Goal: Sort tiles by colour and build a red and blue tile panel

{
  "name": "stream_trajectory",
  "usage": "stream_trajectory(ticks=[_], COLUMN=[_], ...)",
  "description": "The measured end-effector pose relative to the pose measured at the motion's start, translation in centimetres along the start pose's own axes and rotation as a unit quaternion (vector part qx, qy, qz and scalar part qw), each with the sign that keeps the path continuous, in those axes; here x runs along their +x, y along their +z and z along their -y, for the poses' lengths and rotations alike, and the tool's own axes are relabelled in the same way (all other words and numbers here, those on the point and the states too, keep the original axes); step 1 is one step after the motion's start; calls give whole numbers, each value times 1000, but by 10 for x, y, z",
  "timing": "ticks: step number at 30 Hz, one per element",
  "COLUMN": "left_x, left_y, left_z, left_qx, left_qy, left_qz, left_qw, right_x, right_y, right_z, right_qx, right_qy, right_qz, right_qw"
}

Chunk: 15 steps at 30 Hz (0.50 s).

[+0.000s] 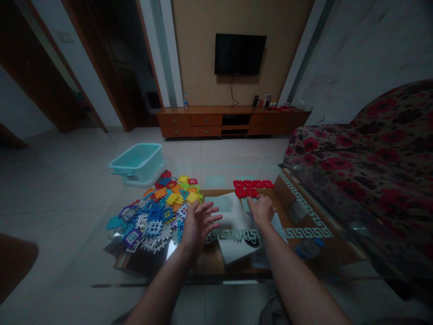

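Currently the left hand (199, 223) hovers open, fingers spread, just right of the pile of coloured tiles (158, 207). Further right of that pile the right hand (261, 208) lies palm down, fingertips at the joined red tiles (252, 186); whether it grips them, cannot tell

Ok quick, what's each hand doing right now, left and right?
Left hand: open, fingers spread, empty, beside the pile of colourful interlocking tiles.
Right hand: palm down at the joined red tiles; whether it grips one cannot be told.
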<state>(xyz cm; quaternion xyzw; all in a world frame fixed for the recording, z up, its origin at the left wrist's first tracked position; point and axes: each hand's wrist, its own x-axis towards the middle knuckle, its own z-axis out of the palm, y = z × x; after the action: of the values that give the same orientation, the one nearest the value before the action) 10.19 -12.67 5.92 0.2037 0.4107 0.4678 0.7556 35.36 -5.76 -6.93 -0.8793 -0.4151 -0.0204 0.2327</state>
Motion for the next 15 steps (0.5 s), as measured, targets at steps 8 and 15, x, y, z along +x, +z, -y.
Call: stream_trajectory(ticks=[8,15], left_x=[2,3], left_y=[-3,-2], left_z=[1,0], left_qx=[-2,0], left_qy=[-2,-8], left_qz=[12,13], left_qw=[1000,1000], right_x=[-3,-5], right_y=[2,2], right_z=[0,1], right_qx=[3,5], right_qy=[0,2], right_qz=[-11,-17], right_qw=[1000,1000])
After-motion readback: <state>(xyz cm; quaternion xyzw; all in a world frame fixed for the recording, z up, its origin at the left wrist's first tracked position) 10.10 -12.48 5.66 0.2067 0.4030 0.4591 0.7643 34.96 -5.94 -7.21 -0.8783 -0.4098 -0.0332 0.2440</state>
